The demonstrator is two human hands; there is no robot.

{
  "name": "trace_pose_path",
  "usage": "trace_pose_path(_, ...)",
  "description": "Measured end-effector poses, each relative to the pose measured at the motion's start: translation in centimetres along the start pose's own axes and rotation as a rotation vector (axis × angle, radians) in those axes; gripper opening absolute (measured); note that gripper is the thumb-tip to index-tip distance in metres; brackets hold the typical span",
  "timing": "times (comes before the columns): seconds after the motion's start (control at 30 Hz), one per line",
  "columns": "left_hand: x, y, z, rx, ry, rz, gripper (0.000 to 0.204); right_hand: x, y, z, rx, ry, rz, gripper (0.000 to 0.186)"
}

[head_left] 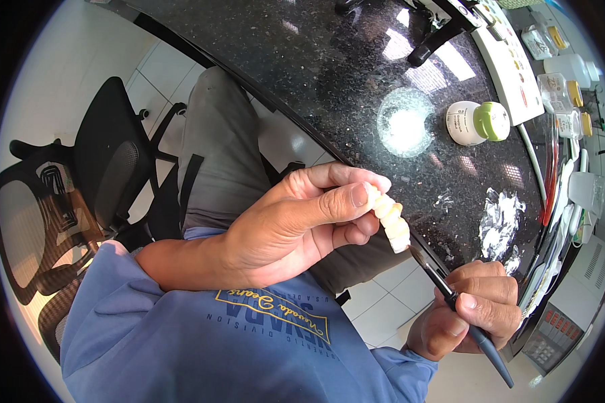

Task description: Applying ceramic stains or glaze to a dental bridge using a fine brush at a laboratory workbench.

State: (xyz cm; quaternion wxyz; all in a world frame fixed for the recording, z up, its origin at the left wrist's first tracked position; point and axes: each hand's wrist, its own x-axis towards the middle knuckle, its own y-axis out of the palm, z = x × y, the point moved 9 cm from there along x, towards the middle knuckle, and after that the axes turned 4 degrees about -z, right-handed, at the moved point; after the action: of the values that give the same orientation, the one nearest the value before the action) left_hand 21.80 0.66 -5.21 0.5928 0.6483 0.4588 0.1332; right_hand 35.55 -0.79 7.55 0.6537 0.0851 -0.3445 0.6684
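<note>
The tooth row (391,221) is ivory, the brush (444,287) black and blue-grey, the countertop (302,77) speckled black.

Black chair (104,127), gold-lidded jars (553,93)

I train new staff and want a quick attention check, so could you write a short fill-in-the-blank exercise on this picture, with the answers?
1. The left hand pinches the row of tooth-shaped pieces between its ____ and its fingers.
2. The dark-handled brush is held in the person's ____.
3. The small white jar on the countertop has a lid coloured ____.
4. The person's shirt is ____.

Missing words: thumb; right hand; green; blue.
</note>
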Motion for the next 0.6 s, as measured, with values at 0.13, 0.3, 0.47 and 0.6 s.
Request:
trace_pose_path(0.13,-0.04,0.15,-0.12,-0.012,0.002,0.007,0.02,0.01,0.02,0.02,-0.007,-0.013,0.003,0.03)
trace_pose_path(0.3,-0.04,0.18,-0.03,-0.019,-0.01,-0.001,0.02,0.04,0.0,-0.02,0.018,-0.017,-0.001,0.031)
trace_pose_path(0.47,-0.02,0.21,-0.07,-0.027,-0.003,0.001,0.019,0.0,0.04,-0.04,0.03,-0.034,-0.002,0.031)
trace_pose_path(0.6,-0.04,0.1,-0.04,-0.003,-0.009,0.0,0.019,-0.22,0.17,0.06,0.003,-0.031,-0.025,0.02)
